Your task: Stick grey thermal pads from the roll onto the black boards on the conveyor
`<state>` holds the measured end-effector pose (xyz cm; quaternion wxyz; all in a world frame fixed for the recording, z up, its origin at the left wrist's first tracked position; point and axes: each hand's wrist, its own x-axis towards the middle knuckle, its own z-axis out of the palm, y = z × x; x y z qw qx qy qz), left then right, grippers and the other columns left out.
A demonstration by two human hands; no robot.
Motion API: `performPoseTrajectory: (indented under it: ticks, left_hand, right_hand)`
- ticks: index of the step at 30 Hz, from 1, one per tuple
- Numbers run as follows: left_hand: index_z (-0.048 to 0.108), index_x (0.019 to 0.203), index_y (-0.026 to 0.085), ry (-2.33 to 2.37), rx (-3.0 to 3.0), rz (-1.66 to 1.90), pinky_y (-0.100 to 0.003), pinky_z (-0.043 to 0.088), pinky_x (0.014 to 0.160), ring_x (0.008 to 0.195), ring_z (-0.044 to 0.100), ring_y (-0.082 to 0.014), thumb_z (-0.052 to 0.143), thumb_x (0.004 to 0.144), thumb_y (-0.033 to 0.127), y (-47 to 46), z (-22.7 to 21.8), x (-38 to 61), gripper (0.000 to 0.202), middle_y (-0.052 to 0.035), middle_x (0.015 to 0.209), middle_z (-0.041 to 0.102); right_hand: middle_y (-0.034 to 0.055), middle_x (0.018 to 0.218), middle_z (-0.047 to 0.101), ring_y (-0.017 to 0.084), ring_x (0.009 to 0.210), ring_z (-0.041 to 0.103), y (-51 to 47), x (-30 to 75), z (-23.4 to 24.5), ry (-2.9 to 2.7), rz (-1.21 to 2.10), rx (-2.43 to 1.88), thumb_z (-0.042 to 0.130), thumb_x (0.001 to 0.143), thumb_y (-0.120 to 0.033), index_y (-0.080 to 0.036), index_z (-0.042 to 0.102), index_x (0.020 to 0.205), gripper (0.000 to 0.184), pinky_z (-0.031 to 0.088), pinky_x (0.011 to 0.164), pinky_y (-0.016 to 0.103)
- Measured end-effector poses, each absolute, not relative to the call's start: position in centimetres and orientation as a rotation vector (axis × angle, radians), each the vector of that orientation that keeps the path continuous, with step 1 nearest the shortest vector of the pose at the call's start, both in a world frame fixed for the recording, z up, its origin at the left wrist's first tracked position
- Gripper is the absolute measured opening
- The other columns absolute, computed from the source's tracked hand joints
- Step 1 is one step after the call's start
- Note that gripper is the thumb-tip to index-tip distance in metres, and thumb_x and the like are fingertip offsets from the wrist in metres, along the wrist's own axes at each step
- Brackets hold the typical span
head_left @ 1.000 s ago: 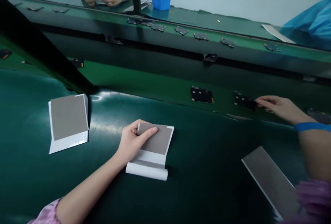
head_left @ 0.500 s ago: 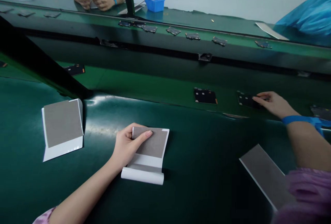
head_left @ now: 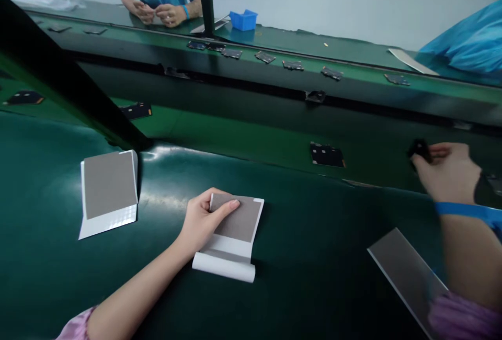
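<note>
Right hand (head_left: 447, 172) at 3 o'clock, grip pinched on small dark part (head_left: 419, 149) over conveyor belt (head_left: 251, 138). Left hand (head_left: 206, 219) at 6 o'clock, grip clamping grey sheet (head_left: 239, 219) on desk (head_left: 314, 256). Best: hold part by edges, level; left pressure steady so sheet cannot slide

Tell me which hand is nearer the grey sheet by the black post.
Left. The left hand, gripping a folded sheet, sits just right of the grey sheet; the right hand is far right, pinching a dark part.

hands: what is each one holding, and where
Right hand pinches a small dark board at its right end. Left hand grips the grey sheet by its top-left corner.
</note>
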<state>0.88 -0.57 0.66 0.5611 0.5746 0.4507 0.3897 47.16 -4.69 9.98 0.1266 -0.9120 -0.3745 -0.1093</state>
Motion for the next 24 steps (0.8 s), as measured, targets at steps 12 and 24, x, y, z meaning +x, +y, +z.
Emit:
performPoseTrajectory:
  ticks: [12,24]
  left_hand:
    - [0.064,0.074,0.014,0.898,1.119,0.899,-0.019,0.044,0.056,0.067,0.059,-0.0123,0.076,0.071,0.039,-0.8,0.2,0.9,0.028,-0.0023,0.073,0.064]
    - [0.064,0.074,0.014,0.917,1.146,0.886,-0.02,0.043,0.056,0.067,0.059,-0.0128,0.073,0.074,0.038,-0.7,0.3,0.8,0.025,-0.002,0.072,0.064]
  right_hand:
    - [0.0047,0.094,0.058,0.025,0.083,0.059,-3.6,22.1,5.9,-1.998,0.555,-1.572,0.054,0.089,-0.055,-0.026,0.066,0.081,0.032,0.05,0.07,0.037]
    - [0.0056,0.094,0.054,0.026,0.081,0.057,-3.4,20.9,5.9,-1.883,0.669,-1.619,0.056,0.088,-0.057,-0.028,0.061,0.073,0.034,0.051,0.064,0.039]
